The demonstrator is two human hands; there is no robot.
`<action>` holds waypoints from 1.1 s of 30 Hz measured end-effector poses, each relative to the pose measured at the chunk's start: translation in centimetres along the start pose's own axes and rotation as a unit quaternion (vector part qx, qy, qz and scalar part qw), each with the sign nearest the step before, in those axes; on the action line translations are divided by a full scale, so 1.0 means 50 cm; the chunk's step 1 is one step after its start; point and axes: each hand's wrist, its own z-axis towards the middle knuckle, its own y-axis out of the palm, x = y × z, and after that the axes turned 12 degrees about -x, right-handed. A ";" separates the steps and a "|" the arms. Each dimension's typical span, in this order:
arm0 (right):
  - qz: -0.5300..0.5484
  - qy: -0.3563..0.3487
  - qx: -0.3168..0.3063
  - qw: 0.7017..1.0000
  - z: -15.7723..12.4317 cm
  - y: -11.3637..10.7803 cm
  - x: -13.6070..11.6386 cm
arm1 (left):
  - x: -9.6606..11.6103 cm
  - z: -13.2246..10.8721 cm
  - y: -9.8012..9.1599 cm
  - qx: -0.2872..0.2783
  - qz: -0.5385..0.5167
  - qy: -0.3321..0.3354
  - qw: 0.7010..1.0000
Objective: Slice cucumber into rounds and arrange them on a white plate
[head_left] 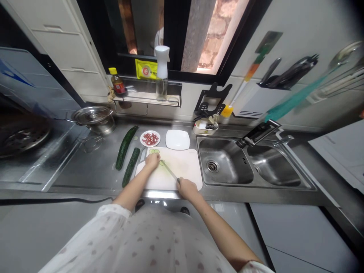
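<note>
In the middle of the frame, the left hand [152, 161] rests on a white cutting board [186, 163]. The right hand [186, 188] holds a knife [170, 171] that points at it. Two long green cucumbers [125, 147] lie just left of the board, and a sink [227, 178] is on its right.

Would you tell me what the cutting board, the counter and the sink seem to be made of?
The cutting board looks like white plastic, matt and uniform. The counter and sink appear to be stainless steel: grey, with a brushed sheen and reflections.
</note>
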 end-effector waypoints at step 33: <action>-0.009 0.030 -0.022 0.999 -0.051 0.025 0.029 | 0.014 -0.046 0.002 0.029 0.043 0.041 0.998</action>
